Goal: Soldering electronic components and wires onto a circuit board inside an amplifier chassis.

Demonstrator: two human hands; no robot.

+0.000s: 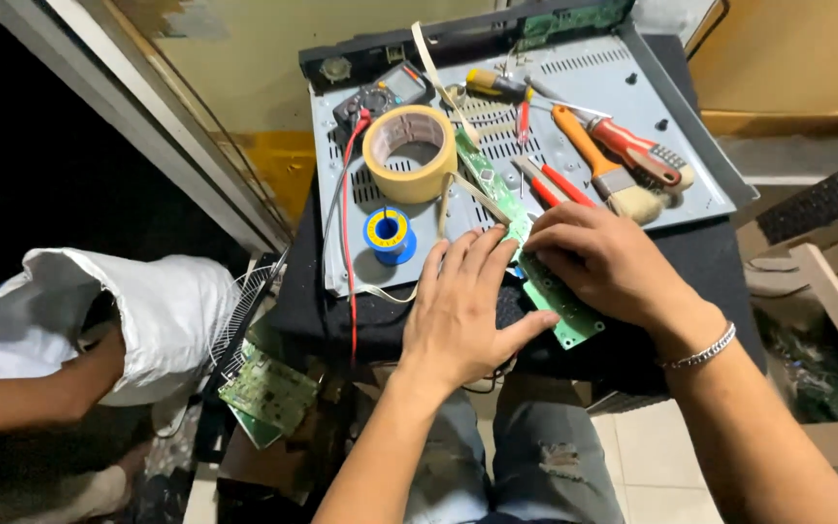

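Both hands down on a long narrow green circuit board (pixel 535 267), lying at a slant across the front edge of a grey metal chassis lid (pixel 671 194) and the black surface (pixel 710 257) under it. Left hand (pixel 462 306) spread flat, fingers (pixel 472 254) open and pressing the near-left part of the board, not wrapped around anything. Right hand (pixel 598 257) curled over the middle of the strip, fingertips tucked down onto it; can't tell whether pinching the edge or just pushing, since the knuckles hide the tips.

Stuff around: roll of masking tape (pixel 409 152) just up-left of the board, small blue solder spool (pixel 388 234) beside it, multimeter (pixel 380 97) at the back with a red lead (pixel 346 243) trailing down over the edge. Red-handled screwdrivers (pixel 559 184), orange-handled paintbrush (pixel 608 175) and a wire brush (pixel 647 155) off to the right on the lid. Another green board (pixel 268 393) lower left, plus someone else's arm in a white sleeve (pixel 147 311) well away from the work.

For holding it down properly, probably best: keep the flat palm as the anchor, press on bare edges rather than on components, and watch the overhanging lower-right end, looks unsupported and likely to flex or tip if leaned on.
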